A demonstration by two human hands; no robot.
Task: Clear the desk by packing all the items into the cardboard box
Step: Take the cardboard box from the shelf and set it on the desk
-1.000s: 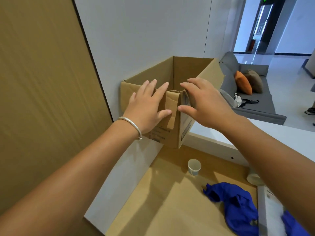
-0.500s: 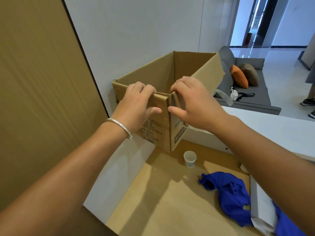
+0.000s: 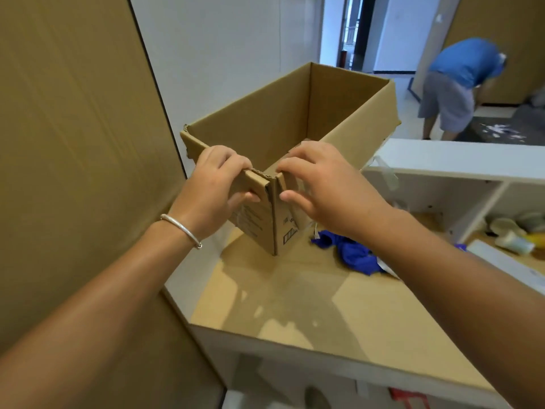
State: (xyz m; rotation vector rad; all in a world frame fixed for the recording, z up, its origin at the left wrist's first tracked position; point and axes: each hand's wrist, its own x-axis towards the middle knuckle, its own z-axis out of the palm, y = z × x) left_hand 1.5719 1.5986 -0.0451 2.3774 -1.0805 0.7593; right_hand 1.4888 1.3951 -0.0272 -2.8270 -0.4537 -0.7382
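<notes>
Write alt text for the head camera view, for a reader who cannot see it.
Two bare hands grip the near corner of an open cardboard box on a desk: the left hand curls over its rim, and the right hand holds the adjoining side. A crumpled blue cloth lies beside the box.

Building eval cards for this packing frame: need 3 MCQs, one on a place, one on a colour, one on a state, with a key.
1. Where do both hands hold the cardboard box?
A. at its near corner
B. at its far wall
C. under its base

2. What colour is the crumpled cloth on the desk?
A. red
B. blue
C. white

3. What is the state of the box top?
A. taped shut
B. open
C. covered by a lid

Key: 1 A, the left hand and right hand grip the rim on either side of the nearest corner. 2 B, the cloth beside the box is deep blue. 3 B, the inner walls show from above.
</notes>
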